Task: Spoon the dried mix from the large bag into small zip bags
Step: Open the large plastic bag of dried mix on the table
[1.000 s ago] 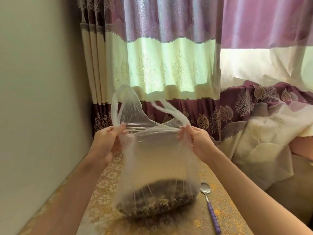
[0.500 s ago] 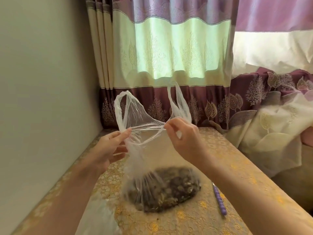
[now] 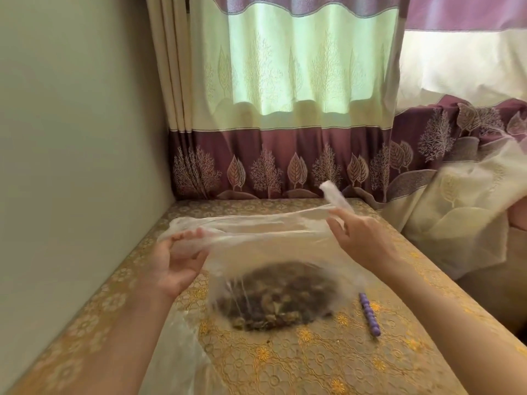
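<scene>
On a gold-patterned desk (image 3: 299, 363) by the curtains (image 3: 285, 109), a person spreads the mouth of the large bag (image 3: 256, 232), its dried mix (image 3: 279, 295) heaped at the bottom. The left hand (image 3: 176, 260) has its grip closed on one rim; the right hand (image 3: 359, 238) pinches the other edge, some fingers loose. Spooning has not begun: the purple-handled spoon (image 3: 370, 315) lies beside the bag, and no small zip bags can be made out. Half a second earlier the bag hung upright, handles gathered; now it sits lower and wide open.
</scene>
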Motion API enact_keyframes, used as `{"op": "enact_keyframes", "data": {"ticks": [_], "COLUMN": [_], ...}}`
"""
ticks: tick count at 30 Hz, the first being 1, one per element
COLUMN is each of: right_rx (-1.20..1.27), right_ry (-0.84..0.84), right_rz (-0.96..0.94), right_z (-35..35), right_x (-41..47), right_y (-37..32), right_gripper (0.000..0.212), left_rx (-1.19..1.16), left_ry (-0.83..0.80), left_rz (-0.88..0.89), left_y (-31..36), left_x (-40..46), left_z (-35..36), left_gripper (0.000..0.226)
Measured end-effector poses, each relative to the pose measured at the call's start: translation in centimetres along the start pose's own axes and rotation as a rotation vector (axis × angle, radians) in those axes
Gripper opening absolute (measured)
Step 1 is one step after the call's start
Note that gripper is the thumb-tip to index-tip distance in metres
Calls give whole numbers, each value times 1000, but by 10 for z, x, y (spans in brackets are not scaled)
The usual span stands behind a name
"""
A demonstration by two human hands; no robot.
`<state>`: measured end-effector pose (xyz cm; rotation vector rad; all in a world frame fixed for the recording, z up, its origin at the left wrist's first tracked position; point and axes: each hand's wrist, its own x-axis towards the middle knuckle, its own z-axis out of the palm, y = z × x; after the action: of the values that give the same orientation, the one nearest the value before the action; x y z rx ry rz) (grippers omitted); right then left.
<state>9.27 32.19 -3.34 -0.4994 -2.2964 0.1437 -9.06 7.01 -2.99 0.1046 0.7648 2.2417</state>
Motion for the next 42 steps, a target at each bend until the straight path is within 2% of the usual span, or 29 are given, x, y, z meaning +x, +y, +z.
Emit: {"op": "enact_keyframes", "data": {"ticks": [2,5,7,9,11,13,15,17,19,21,22,23,24,25,26,27,29,31,33,36,38,39,41,42], "right_rx": [-133,-184,-178,-176,-154,-115,-87,-82,-90,-82,-43,4,36,23,-30,-110,-283,-379,-286,141,462,593,885,1137], "right_ry": [-129,-263,-351,-443,-471,-426,-270,-74,-9,-123,-219,-316,-392,-439,-473,-513,-583,-617,-574,-515,-496,-540,-642,-629], "right_rz": [86,130,142,168,195,221,174,62,-69,-149,-129,-78,-11,53,95,131,193,220,247,472,661,717,747,811], "right_z": [2,10,18,26,31,33,32,30,28,29,30,31,31,31,31,31,30,31,36,32,22,18,12,12], "right_x": [-8,-20,-27,-32,-37,-39,-41,-40,-40,-42,-44,-46,-47,-49,-49,-50,-50,-50,-50,-41,-31,-26,-14,-9], "right_y": [16,29,30,29,27,23,16,7,-3,-10,-12,-12,-11,-10,-9,-7,-5,-1,5,11,13,15,16,16], "right_gripper": [50,70,75,72,68,69,65,48,31,28,33,40,49,57,63,67,68,50,26,29,21,13,19,20], "left_rx": [10,310,407,361,216,153,186,254,433,873,1112,1293,1429,1540,1660,1784,2002,2106,2129,2012,1708,1573,1508,1524], "left_ry": [-4,-37,-43,-78,-128,-175,-167,-143,-83,149,338,450,470,436,382,327,299,350,362,270,136,89,72,89], "left_rz": [-117,-275,-331,-334,-303,-266,-219,-196,-147,124,375,683,973,1180,1275,1268,1056,834,704,517,318,243,191,203], "left_y": [-1,-4,-6,-6,-6,-9,-10,-12,-15,-20,-22,-24,-27,-31,-37,-45,-63,-75,-78,-75,-70,-69,-71,-73], "left_x": [-1,-5,-9,-12,-12,-11,-8,-9,-13,-13,-15,-19,-25,-30,-32,-32,-28,-22,-18,-10,-7,-8,-6,-4], "left_z": [-10,-23,-27,-30,-35,-39,-41,-41,-32,-28,-27,-25,-18,-13,-10,-10,-13,-22,-30,-38,-37,-34,-25,-21], "left_gripper": [33,18,8,26,42,46,42,35,42,55,60,61,56,49,43,40,46,58,68,78,83,86,91,91]}}
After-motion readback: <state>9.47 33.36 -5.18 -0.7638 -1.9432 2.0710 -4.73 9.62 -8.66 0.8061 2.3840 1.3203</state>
